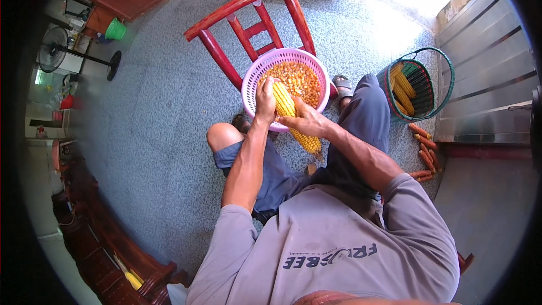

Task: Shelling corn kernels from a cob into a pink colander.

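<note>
An ear of yellow corn (283, 101) slants over the near side of a pink plastic colander (250, 90). My left hand (265, 101) grips its upper part from the left. Around its middle, my right hand (308, 119) has closed from the right, hiding some of the rows there. The lower end of the ear sticks out below that hand, beyond the colander's rim, with kernels still in place. Loose orange-yellow corn kernels (300, 77) fill much of the colander's bottom. The colander rests at a red wooden chair (237, 8), between my knees.
To the right stands a green woven basket (384, 93) with several yellow ears (402, 91). Several bare reddish cobs (427, 156) lie on the speckled floor beside a metal panel (478, 67). A standing fan (84, 53) and dark wooden furniture (106, 220) are at the left.
</note>
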Motion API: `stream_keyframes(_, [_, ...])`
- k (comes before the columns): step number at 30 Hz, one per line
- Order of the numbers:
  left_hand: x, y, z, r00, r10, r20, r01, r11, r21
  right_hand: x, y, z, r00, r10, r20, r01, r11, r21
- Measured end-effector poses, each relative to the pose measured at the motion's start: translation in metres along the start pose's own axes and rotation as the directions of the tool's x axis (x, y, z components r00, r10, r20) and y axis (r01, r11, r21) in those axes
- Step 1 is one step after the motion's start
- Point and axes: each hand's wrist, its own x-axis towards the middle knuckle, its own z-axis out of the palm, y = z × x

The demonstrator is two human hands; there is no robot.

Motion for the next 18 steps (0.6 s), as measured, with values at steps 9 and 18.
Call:
stream_keyframes(9, [-0.003,0.003,-0.003,0.984,-0.136,0.116,0.166,0.938,-0.305,0.000,-0.004,0.003,0.988,0.151,0.022,-0.145,0.973,-0.181])
stream_keyframes(18, [0.005,-0.016,-0.003,0.985,-0.168,-0.029,0.161,0.973,-0.164,-0.004,-0.015,0.000,0.979,0.202,0.027,-0.189,0.948,-0.257])
